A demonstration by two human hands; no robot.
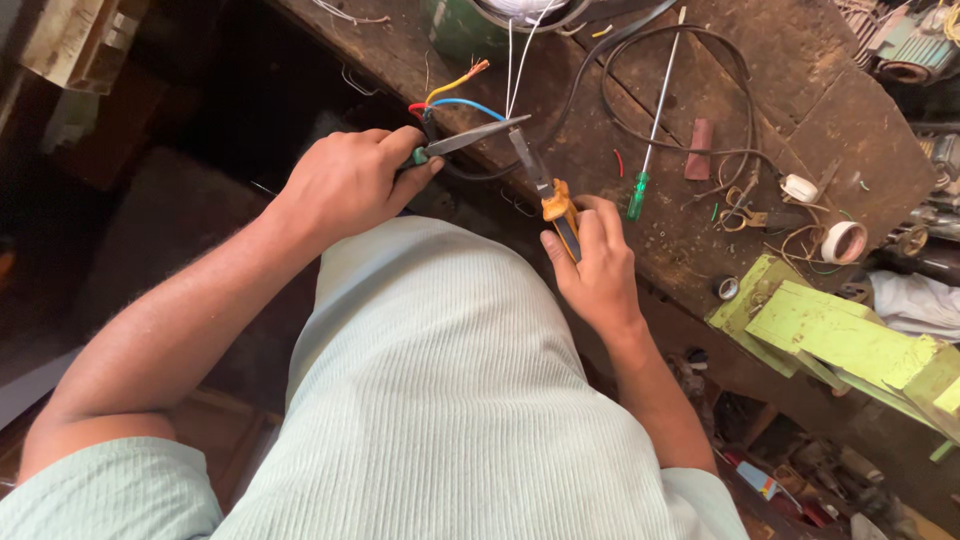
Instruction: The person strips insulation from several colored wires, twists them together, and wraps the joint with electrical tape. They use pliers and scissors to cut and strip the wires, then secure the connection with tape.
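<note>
Presently my left hand grips pliers (jaws toward the wires); my right hand grasps a yellow-handled tool, its tip meeting the pliers between both hands.

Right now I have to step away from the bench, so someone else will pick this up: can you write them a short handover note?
Left hand: closed around green-handled long-nose pliers, tips pointing at the thin white wires.
Right hand: closed on yellow-handled pliers, jaws up at the same white wires.
Cable end with red, yellow and blue cores lies by the left hand; the yellow core's tip is already bared to copper.
Green-handled screwdriver and tape roll lie on the wooden bench to the right.
Left: the white wires, between both tools, look unfinished; whether they are gripped is unclear.
</note>
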